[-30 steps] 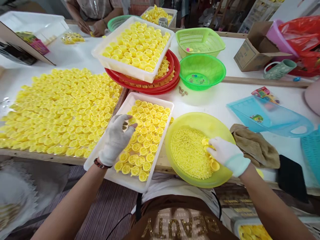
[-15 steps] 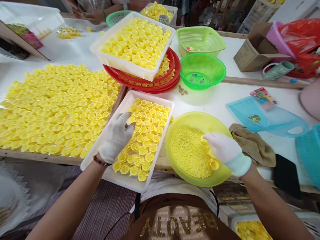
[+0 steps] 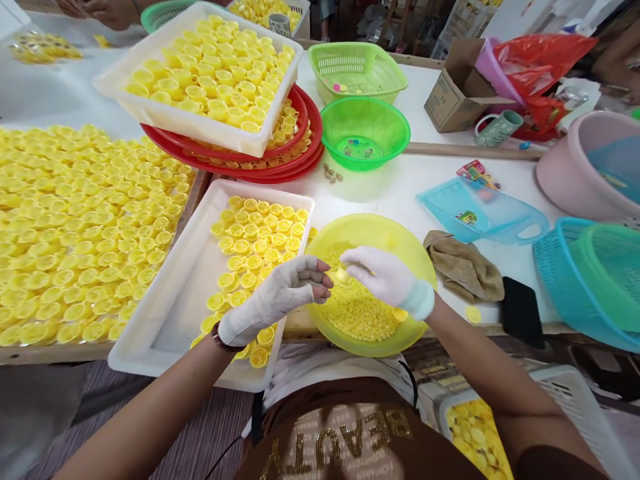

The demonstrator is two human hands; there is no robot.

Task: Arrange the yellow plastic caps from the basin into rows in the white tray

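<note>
My right hand (image 3: 383,277), in a white glove with a pale green cuff, is closed on a small yellow cup (image 3: 343,275) above the yellow bowl (image 3: 400,243). Small yellow pellets (image 3: 357,313) fill the bowl's bottom, and another yellow cup (image 3: 399,314) lies by its right side. My left hand (image 3: 287,290), gloved with bare fingertips, hovers between the white tray (image 3: 170,293) and the bowl. Its fingers are bent and apart from the thumb, with nothing visible between them. Rows of yellow cups (image 3: 260,247) stand in the tray's right part, some hidden by my left arm.
Many yellow cups (image 3: 75,233) cover the table's left side. Red trays (image 3: 313,143) carry a white tray (image 3: 250,143) of cups. Behind the bowl are a green basin (image 3: 395,127) and a green basket (image 3: 357,63). A brown cloth (image 3: 465,267) and blue scoop (image 3: 480,213) lie right.
My left hand has left the tray and moved right to the bowl's edge. My right hand has lifted a cup from the pellets and come toward the left hand. The view has shifted right.
</note>
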